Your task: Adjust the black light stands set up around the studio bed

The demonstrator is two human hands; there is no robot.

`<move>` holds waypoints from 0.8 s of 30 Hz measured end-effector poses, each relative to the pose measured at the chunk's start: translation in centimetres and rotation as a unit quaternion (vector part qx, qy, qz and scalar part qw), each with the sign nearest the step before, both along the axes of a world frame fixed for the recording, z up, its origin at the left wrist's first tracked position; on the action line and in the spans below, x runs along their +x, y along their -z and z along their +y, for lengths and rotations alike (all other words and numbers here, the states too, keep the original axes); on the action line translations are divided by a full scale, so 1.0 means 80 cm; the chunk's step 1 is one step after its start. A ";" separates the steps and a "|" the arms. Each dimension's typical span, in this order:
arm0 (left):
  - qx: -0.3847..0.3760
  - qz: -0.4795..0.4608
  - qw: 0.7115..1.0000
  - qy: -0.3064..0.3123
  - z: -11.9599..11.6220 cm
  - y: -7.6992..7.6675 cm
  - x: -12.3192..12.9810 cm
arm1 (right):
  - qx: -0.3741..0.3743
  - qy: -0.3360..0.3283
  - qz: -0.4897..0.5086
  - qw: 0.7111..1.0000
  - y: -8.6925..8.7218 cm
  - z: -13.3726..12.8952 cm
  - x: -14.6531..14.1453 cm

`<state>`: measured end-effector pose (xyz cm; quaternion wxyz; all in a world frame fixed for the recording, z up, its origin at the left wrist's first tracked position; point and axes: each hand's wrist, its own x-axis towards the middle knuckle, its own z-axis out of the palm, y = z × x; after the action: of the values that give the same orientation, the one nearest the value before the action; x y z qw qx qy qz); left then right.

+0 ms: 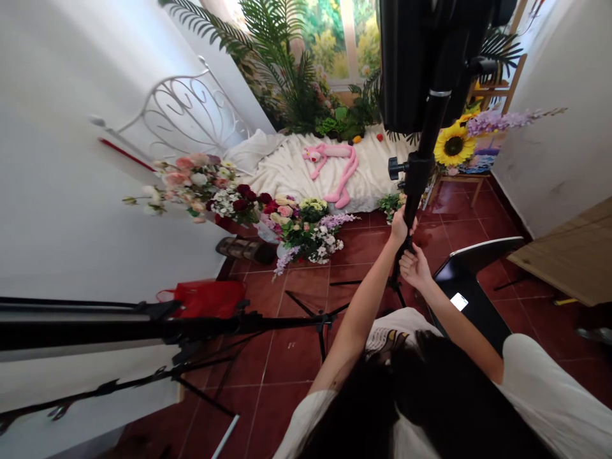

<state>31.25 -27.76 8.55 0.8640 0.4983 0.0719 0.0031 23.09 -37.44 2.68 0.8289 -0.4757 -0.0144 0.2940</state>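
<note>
A black light stand [418,172] rises in front of me, with a large black fixture at its top. My left hand [400,226] is wrapped round the pole, below its clamp knob [395,168]. Just below and to the right, my right hand [415,266] has its fingers curled round the lower part of the same pole. The stand's legs reach the red tiled floor [287,357]. Beyond the hands, a pink plush toy [343,167] lies on a cream blanket [282,169].
Flower bunches [296,223] line the blanket's front edge. A second black tripod stand [201,328] crosses the left side, near a red bag [210,298]. A black chair [471,287] holding a phone [459,301] is at the right, below a sunflower [453,145].
</note>
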 end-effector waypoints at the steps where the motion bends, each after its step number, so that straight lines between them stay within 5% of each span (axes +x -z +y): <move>1: 0.001 -0.002 1.000 -0.002 0.000 0.000 0.000 | -0.021 0.002 -0.013 1.000 -0.001 -0.006 0.003; 6: 0.006 -0.003 1.000 0.007 0.000 -0.001 -0.001 | -0.214 0.039 -0.180 0.959 -0.018 -0.032 0.016; 12: 0.007 0.002 1.000 0.008 0.001 0.002 -0.001 | -0.580 0.007 -0.321 0.749 -0.056 -0.029 0.021; 15: 0.018 -0.001 1.000 0.010 0.001 0.004 0.000 | -0.642 -0.044 -0.318 0.696 -0.066 -0.026 0.025; 18: 0.039 -0.019 0.999 0.017 0.002 0.005 0.000 | -0.604 -0.087 -0.317 0.726 -0.066 -0.027 0.034; 24: 0.061 -0.018 0.997 0.031 0.005 0.005 -0.001 | -0.397 -0.149 -0.280 0.861 -0.044 -0.034 0.051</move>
<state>31.19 -27.38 8.14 0.8326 0.5523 0.0410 -0.0104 27.19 -40.13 6.17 0.4772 -0.8189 -0.1990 0.2493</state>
